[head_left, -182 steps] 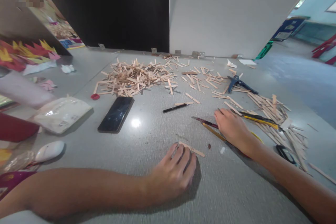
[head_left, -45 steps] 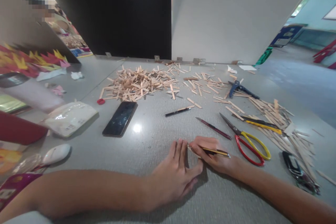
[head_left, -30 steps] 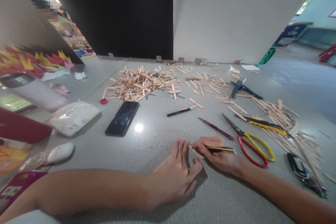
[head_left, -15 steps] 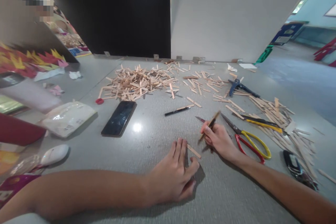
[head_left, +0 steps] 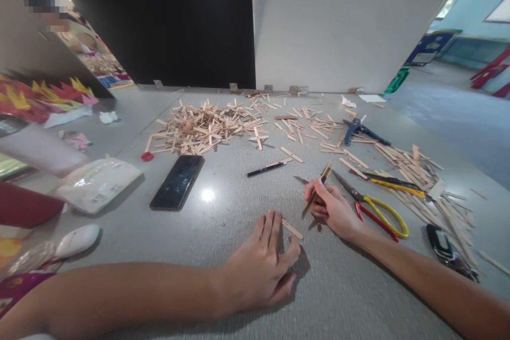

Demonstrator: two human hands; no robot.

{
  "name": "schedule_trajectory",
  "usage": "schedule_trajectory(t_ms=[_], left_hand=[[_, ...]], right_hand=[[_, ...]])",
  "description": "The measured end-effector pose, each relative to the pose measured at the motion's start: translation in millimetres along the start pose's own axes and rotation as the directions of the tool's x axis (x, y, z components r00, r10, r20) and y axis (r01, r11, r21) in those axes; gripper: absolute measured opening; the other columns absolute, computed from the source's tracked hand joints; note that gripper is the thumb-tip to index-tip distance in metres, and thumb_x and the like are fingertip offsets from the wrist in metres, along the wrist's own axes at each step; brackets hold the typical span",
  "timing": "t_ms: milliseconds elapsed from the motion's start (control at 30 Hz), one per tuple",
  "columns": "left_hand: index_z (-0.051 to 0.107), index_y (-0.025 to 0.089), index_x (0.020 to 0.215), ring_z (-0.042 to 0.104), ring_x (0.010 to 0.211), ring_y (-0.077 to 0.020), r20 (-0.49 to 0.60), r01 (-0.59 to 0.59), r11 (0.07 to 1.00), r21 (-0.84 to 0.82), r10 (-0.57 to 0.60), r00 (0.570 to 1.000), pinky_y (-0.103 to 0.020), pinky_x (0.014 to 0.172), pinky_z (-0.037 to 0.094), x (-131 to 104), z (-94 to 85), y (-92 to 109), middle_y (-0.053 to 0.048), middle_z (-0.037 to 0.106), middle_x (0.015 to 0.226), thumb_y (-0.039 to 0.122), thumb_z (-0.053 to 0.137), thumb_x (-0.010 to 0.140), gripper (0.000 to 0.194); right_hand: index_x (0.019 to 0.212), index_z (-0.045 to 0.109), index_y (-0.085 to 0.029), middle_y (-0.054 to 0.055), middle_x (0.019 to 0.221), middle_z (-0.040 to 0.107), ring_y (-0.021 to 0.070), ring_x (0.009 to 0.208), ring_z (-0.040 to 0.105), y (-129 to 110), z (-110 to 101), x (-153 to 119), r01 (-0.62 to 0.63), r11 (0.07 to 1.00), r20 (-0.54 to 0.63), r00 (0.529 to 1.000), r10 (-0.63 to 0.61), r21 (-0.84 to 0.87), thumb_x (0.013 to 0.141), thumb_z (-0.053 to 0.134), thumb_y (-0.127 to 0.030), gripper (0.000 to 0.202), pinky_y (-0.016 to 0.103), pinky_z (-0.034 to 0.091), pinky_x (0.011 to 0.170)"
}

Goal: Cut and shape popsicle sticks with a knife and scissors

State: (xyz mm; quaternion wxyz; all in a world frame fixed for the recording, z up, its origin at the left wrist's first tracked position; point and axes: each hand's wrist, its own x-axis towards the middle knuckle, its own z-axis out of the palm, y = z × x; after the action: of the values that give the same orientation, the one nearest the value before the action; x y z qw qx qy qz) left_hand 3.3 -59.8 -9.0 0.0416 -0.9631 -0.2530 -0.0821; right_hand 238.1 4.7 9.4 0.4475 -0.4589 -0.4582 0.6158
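My left hand [head_left: 263, 260] rests on the grey table, its fingers stretched flat and its thumb apart. A short wooden craft stick [head_left: 293, 229] lies beside its fingertips; whether they press on the stick's end is hidden. To the right, my right hand [head_left: 332, 207] is closed around a slim black and brass-coloured tool [head_left: 326, 171], held upright at a tilt just above the table. Its exact kind is not clear. Close to that hand lie scissors [head_left: 368, 204] with one red and one yellow handle loop. A thin pointed blade [head_left: 305, 179] shows just left of the hand.
A heap of craft sticks [head_left: 211, 125] lies at the back, more [head_left: 414, 164] at right. Around are a phone [head_left: 177, 181], a pen [head_left: 266, 169], blue pliers [head_left: 360, 130], a yellow-black cutter [head_left: 392, 183], keys [head_left: 448, 249], a mouse [head_left: 77, 239] and a plastic packet [head_left: 101, 183]. Panels [head_left: 350, 21] stand behind.
The tool in my right hand has tilted slightly and shifted a little. My left hand keeps its place by the stick. The whole view has moved slightly.
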Motion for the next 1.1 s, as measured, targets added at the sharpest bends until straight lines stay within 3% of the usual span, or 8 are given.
schedule_trajectory(t_ms=[100,267,533,933,1100], left_hand=[[0.054,0.008,0.151,0.063,0.144,-0.052,0.005,0.002,1.0,-0.017,-0.001,1.0,-0.066,0.118,0.046,-0.3,0.6,-0.3,-0.037,0.061,0.154,0.048,0.054,0.11,0.057],[0.048,0.007,0.154,0.068,0.138,-0.0521,-0.016,-0.001,0.999,0.033,0.002,1.0,-0.065,0.112,0.053,0.5,-1.2,0.5,-0.037,0.067,0.146,0.049,0.056,0.109,0.062],[0.048,0.008,0.151,0.068,0.136,-0.0546,0.017,-0.017,0.997,0.074,0.015,1.0,-0.065,0.107,0.057,3.2,-6.2,0.1,-0.039,0.067,0.143,0.051,0.055,0.109,0.061],[0.047,0.008,0.155,0.06,0.147,-0.0505,0.036,-0.005,1.0,-0.012,0.005,0.999,-0.064,0.119,0.046,-0.2,-1.4,-0.9,-0.037,0.059,0.157,0.049,0.05,0.112,0.06],[0.046,0.008,0.156,0.059,0.147,-0.053,0.04,-0.005,0.999,-0.032,0.006,0.999,-0.067,0.12,0.044,-0.1,-0.6,-1.4,-0.039,0.057,0.157,0.049,0.05,0.112,0.061]], right_hand=[[0.074,0.066,-0.021,-0.011,0.052,0.039,0.005,0.042,0.022,0.1,0.6,1.3,0.004,1.0,-0.002,1.0,-0.004,0.024,0.075,0.082,-0.09,0.071,0.02,0.017,0.041],[0.095,0.067,-0.023,-0.007,0.062,0.064,0.0038,0.039,0.02,-0.6,-0.2,4.5,0.013,0.997,-0.016,1.0,-0.011,0.075,0.074,0.087,-0.084,0.068,0.02,0.016,0.038],[0.072,0.06,-0.023,-0.007,0.052,0.054,0.0046,0.038,0.024,-3.1,0.9,3.5,0.032,0.995,-0.036,0.999,-0.029,0.095,0.079,0.08,-0.087,0.068,0.019,0.023,0.036],[0.07,0.059,-0.023,-0.005,0.049,0.054,0.0056,0.035,0.026,-2.6,3.3,3.1,0.07,0.997,-0.071,0.995,-0.073,-0.042,0.084,0.066,-0.094,0.073,0.02,0.021,0.035],[0.076,0.066,-0.022,-0.002,0.058,0.06,0.0093,0.038,0.037,0.6,4.8,-3.0,0.137,0.966,-0.076,0.985,-0.156,-0.218,0.091,0.067,-0.085,0.065,0.023,0.029,0.033]])
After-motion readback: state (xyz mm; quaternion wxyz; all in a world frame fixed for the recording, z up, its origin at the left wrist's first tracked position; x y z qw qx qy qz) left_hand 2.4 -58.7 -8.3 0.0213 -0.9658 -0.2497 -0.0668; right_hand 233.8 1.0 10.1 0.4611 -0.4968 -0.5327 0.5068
